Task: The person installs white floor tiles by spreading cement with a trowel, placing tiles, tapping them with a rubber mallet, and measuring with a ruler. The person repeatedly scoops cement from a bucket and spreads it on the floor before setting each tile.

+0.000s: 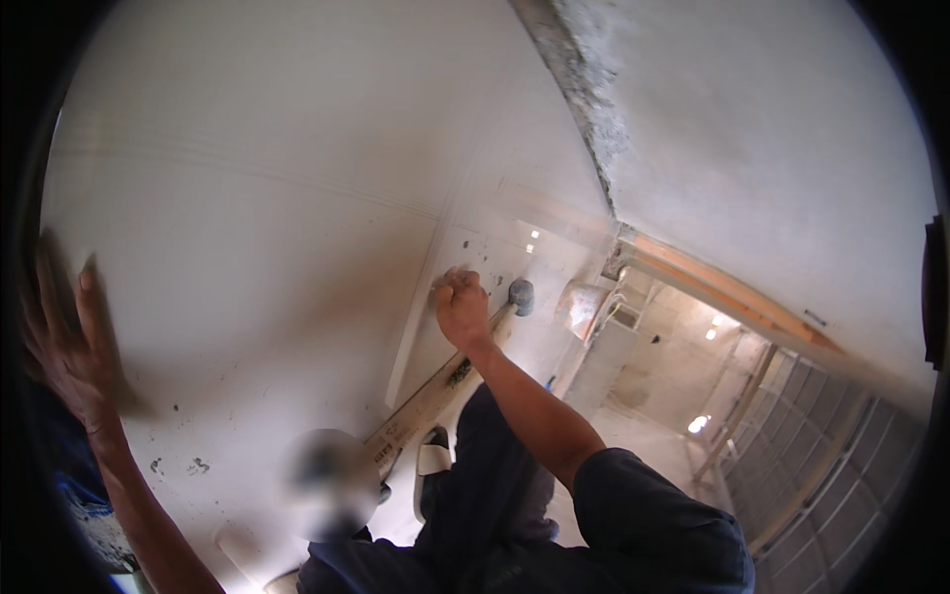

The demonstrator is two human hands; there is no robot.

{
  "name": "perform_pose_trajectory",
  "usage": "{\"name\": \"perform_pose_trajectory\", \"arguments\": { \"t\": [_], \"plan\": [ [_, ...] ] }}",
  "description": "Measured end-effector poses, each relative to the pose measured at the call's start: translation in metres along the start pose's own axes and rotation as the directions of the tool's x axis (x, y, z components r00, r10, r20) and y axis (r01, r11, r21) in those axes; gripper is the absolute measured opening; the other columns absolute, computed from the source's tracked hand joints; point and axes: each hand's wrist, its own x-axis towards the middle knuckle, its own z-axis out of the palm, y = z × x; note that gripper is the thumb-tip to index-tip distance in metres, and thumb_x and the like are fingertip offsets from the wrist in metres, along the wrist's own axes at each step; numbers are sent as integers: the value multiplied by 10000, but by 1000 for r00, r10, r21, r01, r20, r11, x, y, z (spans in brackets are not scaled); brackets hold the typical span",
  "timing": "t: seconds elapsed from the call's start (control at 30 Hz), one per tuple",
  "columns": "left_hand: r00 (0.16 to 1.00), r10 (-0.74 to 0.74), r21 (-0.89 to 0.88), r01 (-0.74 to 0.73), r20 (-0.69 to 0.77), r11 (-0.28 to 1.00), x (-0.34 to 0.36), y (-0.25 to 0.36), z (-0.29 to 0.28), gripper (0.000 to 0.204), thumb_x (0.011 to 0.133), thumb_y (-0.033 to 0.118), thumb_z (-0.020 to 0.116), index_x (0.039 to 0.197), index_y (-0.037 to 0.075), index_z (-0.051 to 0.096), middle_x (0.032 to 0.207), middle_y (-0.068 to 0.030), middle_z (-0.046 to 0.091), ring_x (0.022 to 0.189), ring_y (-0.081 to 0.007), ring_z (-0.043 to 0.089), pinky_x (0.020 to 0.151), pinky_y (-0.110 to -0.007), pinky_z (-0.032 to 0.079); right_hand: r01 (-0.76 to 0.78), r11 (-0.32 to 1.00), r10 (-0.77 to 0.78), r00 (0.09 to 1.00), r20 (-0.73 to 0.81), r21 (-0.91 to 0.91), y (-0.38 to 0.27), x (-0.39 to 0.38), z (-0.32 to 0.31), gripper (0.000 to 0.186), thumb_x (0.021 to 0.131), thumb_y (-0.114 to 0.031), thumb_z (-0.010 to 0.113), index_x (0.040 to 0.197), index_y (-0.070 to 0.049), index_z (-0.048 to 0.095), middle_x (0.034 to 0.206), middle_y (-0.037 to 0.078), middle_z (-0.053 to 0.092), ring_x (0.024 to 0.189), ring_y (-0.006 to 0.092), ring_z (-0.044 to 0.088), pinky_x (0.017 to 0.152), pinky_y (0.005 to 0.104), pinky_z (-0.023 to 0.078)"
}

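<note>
A large, pale, glossy slab [257,228] fills the left and middle of the view. At the far left my left hand [69,346] is spread beside the slab's edge, fingers apart and palm toward the surface. My right hand [462,305] is closed, its fingers curled near a thin pale strip or edge [411,342] on the slab. What those fingers hold, if anything, is hidden. Just right of my right hand lies a dark rounded head [522,297], like a mallet's. A long wooden board [421,401] runs down from near it toward my legs.
A whitish bucket-like container [582,309] stands beyond the dark head. A light surface with a rough, crumbly edge [594,99] borders the upper right, above an orange-brown wooden strip [732,292]. Grey gridded panels [821,465] lie at lower right. Near the board is a sandal [432,465].
</note>
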Motion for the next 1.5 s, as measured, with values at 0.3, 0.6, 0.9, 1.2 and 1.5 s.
{"name": "perform_pose_trajectory", "arguments": {
  "t": [0.3,0.6,0.9,1.2,1.5],
  "plan": [
    [974,62,212,-15,-219,977,15,16,-12,707,930,678,303,1466,221,371,1543,-49,300,1435,-290,228,1115,-621,118,-76,989,105,966,-237,128,-27,-29,16,724,887,-529,568,1308,48,454,1213,218,484,1157,362,459,1056,469,295],
    [866,398,95,-388,-303,917,-9,139,-15,592,995,491,341,1509,204,278,1584,-22,203,1469,-254,132,1162,-533,23,11,843,188,930,-315,537,-42,-73,49,506,801,-410,705,1104,-31,562,967,130,578,948,301,549,847,435,382],
    [844,319,68,-383,431,921,-30,290,-28,665,974,588,218,1523,212,218,1595,-46,137,1472,-287,86,1167,-544,23,56,626,350,872,-344,778,-5,-62,57,195,913,-219,613,964,-42,552,776,124,608,694,264,595,705,411,458],
    [823,271,98,-364,498,926,-29,298,-36,735,952,650,213,1534,205,155,1604,-53,68,1476,-270,44,1169,-538,62,34,741,304,874,-379,671,272,-222,28,133,908,-96,589,1006,-31,526,892,133,567,714,210,576,630,342,479],
    [719,512,-95,-535,470,839,-105,300,-96,668,948,522,453,1470,122,336,1526,-176,290,1422,-395,218,1118,-593,191,-339,622,730,578,-365,706,382,-285,158,276,917,-191,586,1126,-13,556,1019,185,555,922,384,567,784,450,463]
  ]
}}
